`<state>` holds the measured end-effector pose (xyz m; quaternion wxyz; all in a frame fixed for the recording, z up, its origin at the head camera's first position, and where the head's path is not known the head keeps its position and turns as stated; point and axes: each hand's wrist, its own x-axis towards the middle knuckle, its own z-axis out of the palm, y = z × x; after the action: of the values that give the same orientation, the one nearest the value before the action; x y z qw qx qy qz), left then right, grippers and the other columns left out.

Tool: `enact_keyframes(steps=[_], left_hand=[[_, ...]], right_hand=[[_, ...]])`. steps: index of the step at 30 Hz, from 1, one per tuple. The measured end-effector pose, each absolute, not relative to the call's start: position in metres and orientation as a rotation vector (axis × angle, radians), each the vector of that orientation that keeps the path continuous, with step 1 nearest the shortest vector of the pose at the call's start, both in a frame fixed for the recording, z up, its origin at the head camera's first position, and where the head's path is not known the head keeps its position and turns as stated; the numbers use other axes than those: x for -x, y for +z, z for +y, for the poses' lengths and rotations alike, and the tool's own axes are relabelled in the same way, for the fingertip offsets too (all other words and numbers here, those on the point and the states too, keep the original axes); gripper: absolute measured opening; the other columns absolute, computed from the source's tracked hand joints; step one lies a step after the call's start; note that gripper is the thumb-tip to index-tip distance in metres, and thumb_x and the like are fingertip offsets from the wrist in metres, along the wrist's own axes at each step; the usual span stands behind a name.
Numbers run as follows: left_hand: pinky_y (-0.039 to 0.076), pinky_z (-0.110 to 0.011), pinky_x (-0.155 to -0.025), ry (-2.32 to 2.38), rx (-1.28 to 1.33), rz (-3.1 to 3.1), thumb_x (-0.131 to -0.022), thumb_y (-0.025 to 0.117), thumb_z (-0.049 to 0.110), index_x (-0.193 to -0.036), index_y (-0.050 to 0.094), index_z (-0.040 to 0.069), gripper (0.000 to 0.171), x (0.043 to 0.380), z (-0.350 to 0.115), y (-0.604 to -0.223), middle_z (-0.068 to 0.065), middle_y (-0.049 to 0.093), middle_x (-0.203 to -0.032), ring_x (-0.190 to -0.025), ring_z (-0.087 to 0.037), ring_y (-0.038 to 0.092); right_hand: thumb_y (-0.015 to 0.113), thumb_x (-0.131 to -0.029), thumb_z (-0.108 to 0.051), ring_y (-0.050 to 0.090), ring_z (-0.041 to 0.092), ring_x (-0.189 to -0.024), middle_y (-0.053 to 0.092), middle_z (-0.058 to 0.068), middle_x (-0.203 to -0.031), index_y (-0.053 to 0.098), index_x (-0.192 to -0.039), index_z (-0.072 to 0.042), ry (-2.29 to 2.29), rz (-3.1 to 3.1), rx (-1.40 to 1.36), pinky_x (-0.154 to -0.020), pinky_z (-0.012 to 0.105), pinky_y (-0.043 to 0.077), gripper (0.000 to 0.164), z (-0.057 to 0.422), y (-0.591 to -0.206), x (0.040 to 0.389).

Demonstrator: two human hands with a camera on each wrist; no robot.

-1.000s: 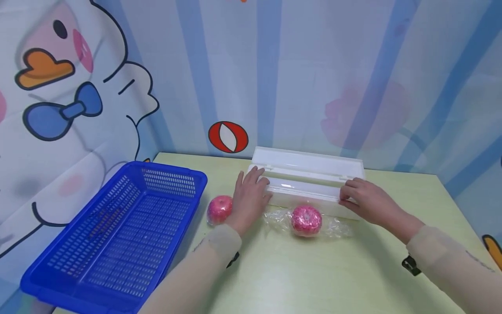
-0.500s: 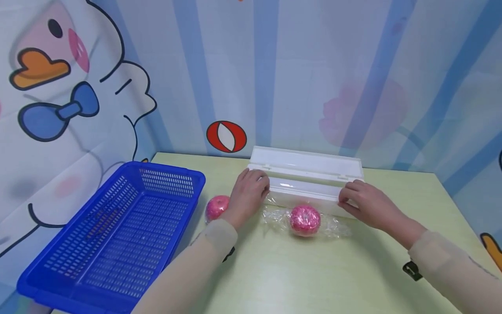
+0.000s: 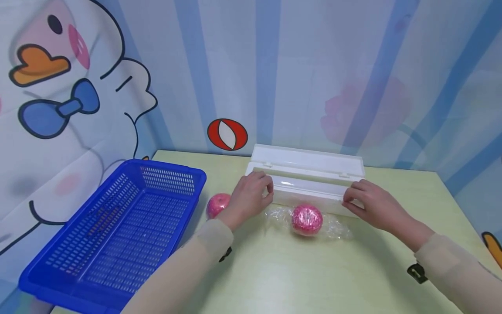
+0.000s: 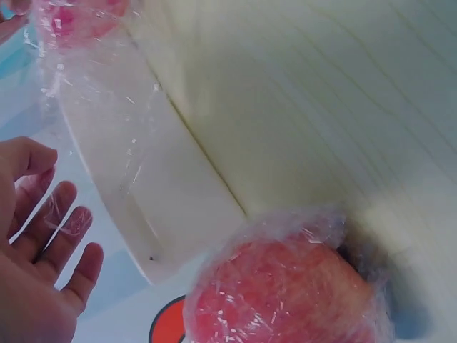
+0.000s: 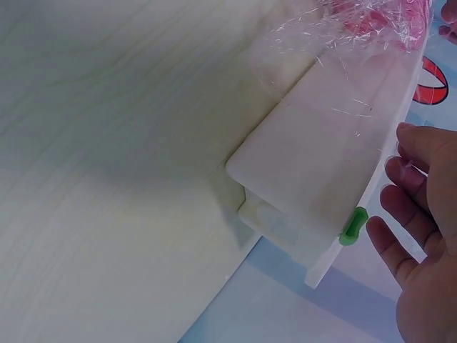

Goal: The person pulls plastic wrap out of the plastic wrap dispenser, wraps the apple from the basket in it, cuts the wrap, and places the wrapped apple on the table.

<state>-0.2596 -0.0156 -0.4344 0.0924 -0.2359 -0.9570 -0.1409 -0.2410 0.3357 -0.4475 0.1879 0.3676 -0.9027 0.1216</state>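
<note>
A white cling film dispenser box stands at the back of the table with its lid tipped back. At its left end, my left hand pinches the edge of the clear cling film between thumb and fingers. My right hand pinches the film near the box's right end. In front of the box sits a pink, apple-like round fruit wrapped in film, its loose ends spread sideways. Another wrapped pink fruit lies left of my left hand, partly hidden by it.
A blue plastic basket with slotted walls stands on the left of the pale wooden table. Behind the table hangs a printed cloth. A green slider shows on the box's end in the right wrist view.
My left hand's fingers, spread over the box's left end earlier, have curled and now pinch the film. Both hands have drawn slightly toward me. The fruits and basket have stayed put.
</note>
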Motion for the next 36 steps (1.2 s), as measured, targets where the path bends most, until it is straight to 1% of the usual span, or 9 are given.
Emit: enact_keyframes(steps=[4, 9, 14, 19, 23, 25, 29, 32, 36], left_hand=[[0.053, -0.036, -0.098, -0.479, 0.7, -2.908, -0.099, 0.076, 0.021, -0.099, 0.068, 0.02, 0.008, 0.256, -0.015, -0.43, 0.003, 0.069, -0.101, -0.096, -0.015, 0.061], [0.054, -0.035, -0.093, -0.547, 0.715, -2.96, -0.099, 0.074, 0.019, -0.099, 0.068, 0.019, 0.006, 0.252, -0.017, -0.429, 0.0, 0.072, -0.099, -0.09, -0.015, 0.061], [0.055, -0.036, -0.094, -0.629, 0.726, -2.98, -0.099, 0.074, 0.018, -0.099, 0.068, 0.019, 0.006, 0.246, -0.02, -0.431, -0.002, 0.074, -0.105, -0.093, -0.016, 0.061], [0.056, -0.034, -0.093, -0.646, 0.702, -2.996, -0.099, 0.077, 0.02, -0.098, 0.067, 0.022, 0.01, 0.24, -0.024, -0.435, 0.0, 0.073, -0.106, -0.096, -0.014, 0.062], [0.055, -0.032, -0.091, -0.574, 0.707, -3.009, -0.098, 0.078, 0.022, -0.099, 0.067, 0.023, 0.011, 0.237, -0.024, -0.437, 0.004, 0.072, -0.102, -0.094, -0.013, 0.061], [0.054, -0.033, -0.092, -0.497, 0.733, -3.003, -0.098, 0.078, 0.024, -0.1, 0.067, 0.023, 0.011, 0.235, -0.024, -0.436, 0.006, 0.071, -0.099, -0.093, -0.013, 0.06], [0.052, -0.038, -0.103, -0.277, 0.824, -2.962, -0.099, 0.077, 0.026, -0.102, 0.069, 0.023, 0.01, 0.23, -0.023, -0.434, 0.006, 0.07, -0.097, -0.095, -0.015, 0.062], [0.05, -0.04, -0.109, -0.093, 0.893, -2.909, -0.1, 0.077, 0.028, -0.109, 0.071, 0.021, 0.012, 0.227, -0.022, -0.433, 0.004, 0.072, -0.102, -0.101, -0.016, 0.067], [0.049, -0.041, -0.112, 0.097, 0.949, -2.865, -0.1, 0.077, 0.03, -0.12, 0.072, 0.021, 0.022, 0.223, -0.022, -0.434, 0.002, 0.074, -0.113, -0.114, -0.018, 0.069]], right_hand=[[0.094, -0.077, -0.005, 0.06, 0.014, -0.08, 0.066, -0.006, -0.087, 0.075, -0.089, -0.017, 0.331, -2.517, -1.057, -0.069, 0.04, 0.057, 0.026, 0.337, -0.448, 0.239], [0.095, -0.076, -0.005, 0.06, 0.014, -0.081, 0.067, -0.005, -0.087, 0.074, -0.088, -0.018, 0.303, -2.494, -1.09, -0.07, 0.041, 0.057, 0.027, 0.338, -0.449, 0.235], [0.097, -0.072, -0.005, 0.058, 0.015, -0.08, 0.067, -0.004, -0.088, 0.074, -0.088, -0.018, 0.26, -2.457, -1.128, -0.07, 0.041, 0.057, 0.031, 0.338, -0.453, 0.229], [0.1, -0.067, -0.006, 0.056, 0.016, -0.078, 0.066, -0.003, -0.086, 0.072, -0.088, -0.017, 0.205, -2.359, -1.204, -0.067, 0.04, 0.055, 0.036, 0.338, -0.458, 0.223], [0.1, -0.066, -0.006, 0.056, 0.017, -0.078, 0.066, -0.002, -0.086, 0.072, -0.087, -0.015, 0.167, -2.314, -1.241, -0.067, 0.041, 0.055, 0.036, 0.335, -0.463, 0.218], [0.1, -0.067, -0.007, 0.058, 0.018, -0.079, 0.067, -0.001, -0.086, 0.073, -0.088, -0.015, 0.145, -2.318, -1.245, -0.069, 0.042, 0.056, 0.035, 0.334, -0.464, 0.216], [0.1, -0.068, -0.008, 0.059, 0.021, -0.08, 0.067, 0.001, -0.087, 0.075, -0.09, -0.013, 0.108, -2.349, -1.231, -0.075, 0.045, 0.059, 0.033, 0.333, -0.468, 0.213], [0.099, -0.069, -0.009, 0.058, 0.021, -0.08, 0.066, 0.001, -0.087, 0.076, -0.09, -0.013, 0.097, -2.36, -1.223, -0.074, 0.044, 0.059, 0.032, 0.334, -0.471, 0.212], [0.098, -0.07, -0.01, 0.057, 0.02, -0.08, 0.064, 0.001, -0.086, 0.075, -0.09, -0.013, 0.082, -2.345, -1.239, -0.071, 0.041, 0.057, 0.031, 0.334, -0.476, 0.211]])
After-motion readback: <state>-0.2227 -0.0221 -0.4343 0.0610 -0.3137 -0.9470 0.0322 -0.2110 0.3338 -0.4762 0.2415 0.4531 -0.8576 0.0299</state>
